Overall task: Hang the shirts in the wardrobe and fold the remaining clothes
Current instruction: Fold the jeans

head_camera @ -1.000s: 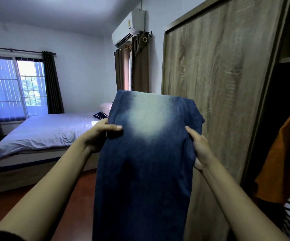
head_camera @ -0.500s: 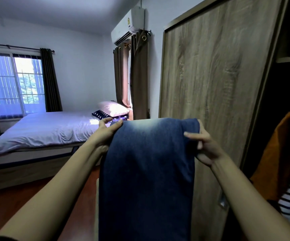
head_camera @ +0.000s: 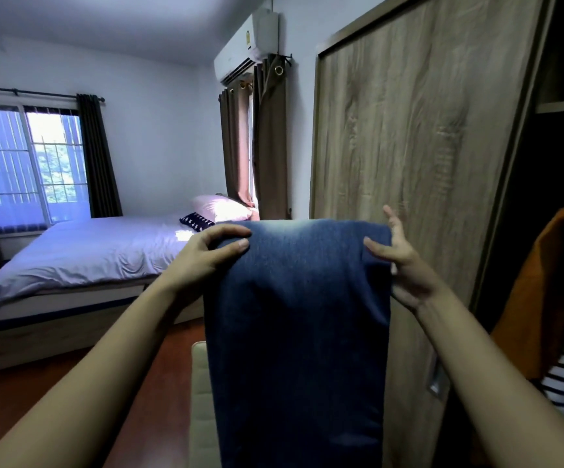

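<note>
Head view: I see the left hand (head_camera: 211, 253) and right hand (head_camera: 400, 265) each pinching a top corner of the folded blue jeans (head_camera: 297, 315), which hang centre frame, before the wardrobe door (head_camera: 409, 146).

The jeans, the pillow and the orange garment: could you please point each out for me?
jeans (head_camera: 301, 315): head view, middle of the hanging denim.
pillow (head_camera: 220, 207): head view, centre of its pale top face.
orange garment (head_camera: 527, 298): head view, middle of its hanging front.
</note>
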Action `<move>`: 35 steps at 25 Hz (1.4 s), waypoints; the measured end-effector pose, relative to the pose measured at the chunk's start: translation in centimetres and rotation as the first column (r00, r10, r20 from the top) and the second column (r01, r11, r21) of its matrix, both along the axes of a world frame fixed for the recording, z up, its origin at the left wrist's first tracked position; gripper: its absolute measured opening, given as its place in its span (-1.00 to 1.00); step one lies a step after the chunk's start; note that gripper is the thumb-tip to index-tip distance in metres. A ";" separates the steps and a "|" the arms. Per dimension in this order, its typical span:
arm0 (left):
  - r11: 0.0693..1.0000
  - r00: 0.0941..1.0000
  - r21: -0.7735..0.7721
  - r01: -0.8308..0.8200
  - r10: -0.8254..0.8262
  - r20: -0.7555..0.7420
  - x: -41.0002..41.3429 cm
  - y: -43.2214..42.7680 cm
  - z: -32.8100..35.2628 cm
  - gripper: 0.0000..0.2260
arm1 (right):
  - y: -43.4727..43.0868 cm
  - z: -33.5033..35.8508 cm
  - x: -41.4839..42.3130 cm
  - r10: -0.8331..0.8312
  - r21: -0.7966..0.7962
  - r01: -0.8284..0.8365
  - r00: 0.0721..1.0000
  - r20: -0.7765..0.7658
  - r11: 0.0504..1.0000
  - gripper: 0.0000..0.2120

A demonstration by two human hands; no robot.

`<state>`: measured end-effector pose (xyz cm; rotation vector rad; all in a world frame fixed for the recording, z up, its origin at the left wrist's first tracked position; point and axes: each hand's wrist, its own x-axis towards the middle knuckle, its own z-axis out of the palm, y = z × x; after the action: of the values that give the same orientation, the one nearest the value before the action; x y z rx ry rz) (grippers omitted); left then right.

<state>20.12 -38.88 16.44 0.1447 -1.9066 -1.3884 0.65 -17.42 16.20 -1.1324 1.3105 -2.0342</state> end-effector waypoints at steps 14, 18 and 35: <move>0.992 0.992 -0.114 -0.045 0.058 0.114 1.3 -1.1 1.4 -0.51 | 0.0 0.5 2.0 -0.131 0.091 0.144 0.982 -0.137 0.985 0.02; 0.966 0.985 -0.229 -0.122 0.146 0.093 2.0 -1.5 0.5 -0.30 | -0.4 1.6 2.1 -0.123 0.119 0.122 0.992 0.001 0.985 -0.05; 0.988 0.990 -0.142 -0.058 0.039 -0.135 1.2 -3.3 -1.1 -0.77 | -0.1 1.1 2.8 -0.085 0.178 0.133 0.963 -0.255 0.975 0.21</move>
<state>21.31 -42.21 15.29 0.0264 -1.8737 -1.1916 3.46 -17.47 17.32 -1.2758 1.6880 -1.8350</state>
